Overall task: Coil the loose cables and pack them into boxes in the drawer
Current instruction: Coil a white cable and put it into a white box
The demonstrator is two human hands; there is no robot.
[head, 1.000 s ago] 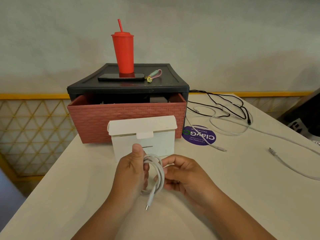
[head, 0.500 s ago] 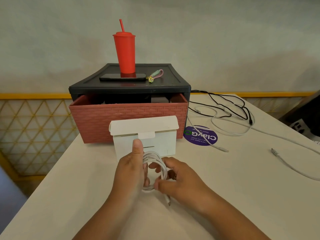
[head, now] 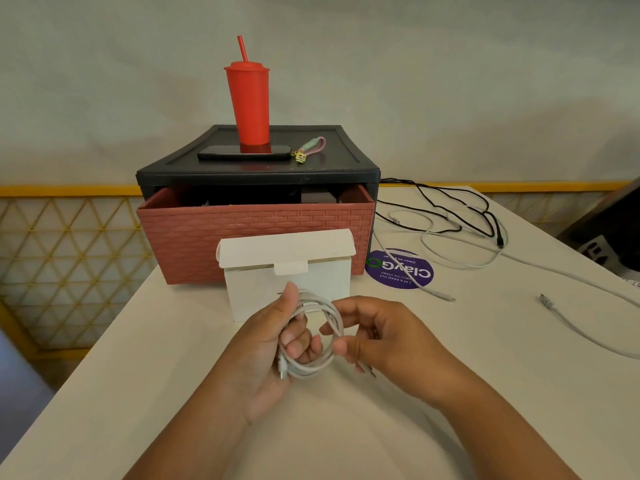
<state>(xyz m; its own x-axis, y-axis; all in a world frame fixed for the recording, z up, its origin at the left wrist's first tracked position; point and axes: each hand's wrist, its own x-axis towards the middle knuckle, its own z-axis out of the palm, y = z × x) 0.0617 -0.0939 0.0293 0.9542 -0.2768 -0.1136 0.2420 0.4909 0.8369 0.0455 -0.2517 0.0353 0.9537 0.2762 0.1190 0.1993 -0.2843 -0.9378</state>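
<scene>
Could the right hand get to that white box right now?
Probably yes: the white box stands just beyond the right hand, nothing between, though that hand is busy pinching the coiled cable.

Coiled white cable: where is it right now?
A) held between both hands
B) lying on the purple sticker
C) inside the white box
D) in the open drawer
A: the coiled white cable is looped round the fingers of the left hand while the right hand pinches its other side, in front of the white box.
</scene>
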